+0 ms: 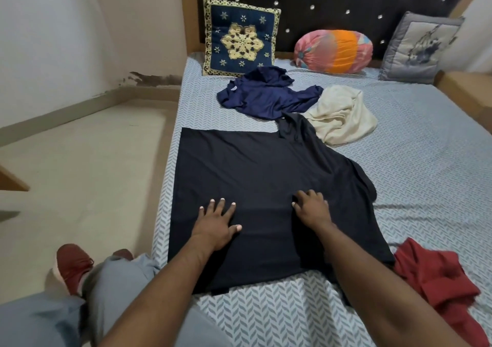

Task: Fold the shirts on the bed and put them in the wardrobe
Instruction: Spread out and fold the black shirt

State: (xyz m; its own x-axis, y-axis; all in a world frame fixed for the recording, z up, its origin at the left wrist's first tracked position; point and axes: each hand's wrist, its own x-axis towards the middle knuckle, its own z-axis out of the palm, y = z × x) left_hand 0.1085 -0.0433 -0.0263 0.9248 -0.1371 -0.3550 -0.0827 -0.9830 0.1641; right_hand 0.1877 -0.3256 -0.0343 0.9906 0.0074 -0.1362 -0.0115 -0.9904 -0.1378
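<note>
Left hand (215,227) and right hand (311,208) pressed flat, fingers open, on black shirt (266,165); bunched sleeve (364,181) at frame right risked a crooked fold.

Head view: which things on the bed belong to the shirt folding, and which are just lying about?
Job: black shirt, spread flat under left hand and right hand; navy shirt, cream garment, red shirt, all crumpled.
Lying about: blue cushion, pink-orange bolster, grey cushion.
</note>
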